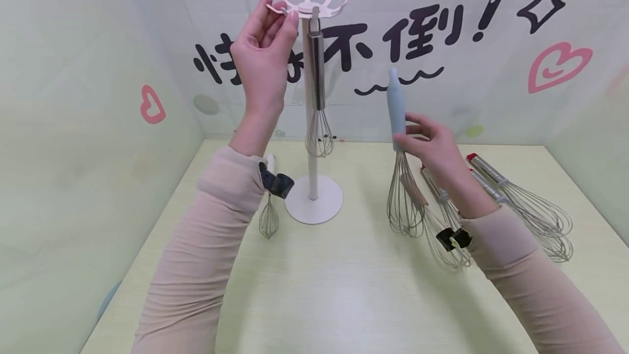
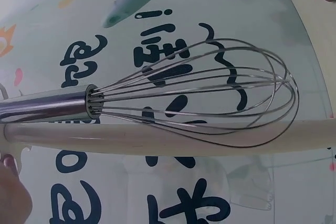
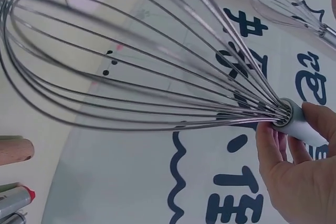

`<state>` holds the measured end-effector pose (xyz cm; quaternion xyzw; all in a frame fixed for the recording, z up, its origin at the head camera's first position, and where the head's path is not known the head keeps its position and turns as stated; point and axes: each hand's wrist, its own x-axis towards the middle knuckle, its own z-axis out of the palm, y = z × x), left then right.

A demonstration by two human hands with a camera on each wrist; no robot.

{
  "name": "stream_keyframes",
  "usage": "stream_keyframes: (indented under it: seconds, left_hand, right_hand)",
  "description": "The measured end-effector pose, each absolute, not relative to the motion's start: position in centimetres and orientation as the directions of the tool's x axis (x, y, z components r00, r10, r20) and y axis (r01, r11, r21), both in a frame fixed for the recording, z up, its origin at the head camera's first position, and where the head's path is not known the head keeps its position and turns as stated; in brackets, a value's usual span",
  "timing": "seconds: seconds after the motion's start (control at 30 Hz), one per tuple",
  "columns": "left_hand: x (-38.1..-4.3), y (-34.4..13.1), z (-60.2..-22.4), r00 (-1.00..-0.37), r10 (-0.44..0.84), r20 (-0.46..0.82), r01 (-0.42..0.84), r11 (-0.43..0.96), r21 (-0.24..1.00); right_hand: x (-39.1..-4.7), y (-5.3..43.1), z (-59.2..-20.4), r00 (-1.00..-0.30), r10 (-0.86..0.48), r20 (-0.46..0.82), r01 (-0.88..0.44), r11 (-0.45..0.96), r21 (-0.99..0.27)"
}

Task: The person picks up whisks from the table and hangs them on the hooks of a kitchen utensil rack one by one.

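Note:
At the top of a white rotating-style hook stand (image 1: pixel 313 209), my left hand (image 1: pixel 262 48) pinches one of the hooks between thumb and fingers. A small steel whisk (image 1: pixel 317 72) hangs from a front hook beside that hand; its wire head (image 2: pixel 210 93) lies across the pole in the left wrist view. To the right, my right hand (image 1: pixel 434 143) grips a whisk with a light blue handle (image 1: pixel 396 105) near the handle's lower end. This whisk is upright, wires down, and apart from the stand. The right wrist view shows its wire loops (image 3: pixel 157 80) close up.
Left of the stand lies a small white-handled whisk (image 1: pixel 268 217). On the table's right lie a wooden-handled whisk (image 1: pixel 414 190) and several steel whisks with red ends (image 1: pixel 530 206), partly behind my right forearm. A printed cloth backdrop (image 1: pixel 467 92) closes off the back.

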<state>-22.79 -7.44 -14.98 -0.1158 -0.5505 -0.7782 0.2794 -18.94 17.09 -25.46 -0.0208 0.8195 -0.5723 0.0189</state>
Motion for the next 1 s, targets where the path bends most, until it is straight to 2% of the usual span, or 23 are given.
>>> stream_keyframes:
  seconds: [0.23,0.5,0.8,1.0]
  left_hand:
    - [-23.8,-7.9,-15.5,-0.821,-0.277,0.500,0.564,-0.251,0.787]
    - [-23.8,-8.4,-15.4,-0.851,-0.243,0.466,0.523,-0.316,0.791]
    - [-24.0,-8.8,-15.4,-0.844,-0.210,0.493,0.536,-0.313,0.784]
    - [-24.1,-8.8,-15.7,-0.787,-0.168,0.594,0.617,-0.261,0.743]
  right_hand:
    - [-18.8,16.0,-24.1,-0.997,-0.036,0.070,-0.076,0.238,-0.968]
    - [-18.5,15.0,-22.4,-0.991,-0.020,0.132,-0.133,0.239,-0.962]
    - [-18.1,14.3,-21.3,-0.983,-0.017,0.180,-0.180,0.228,-0.957]
    - [-17.8,13.9,-20.8,-0.983,-0.035,0.183,-0.186,0.234,-0.954]
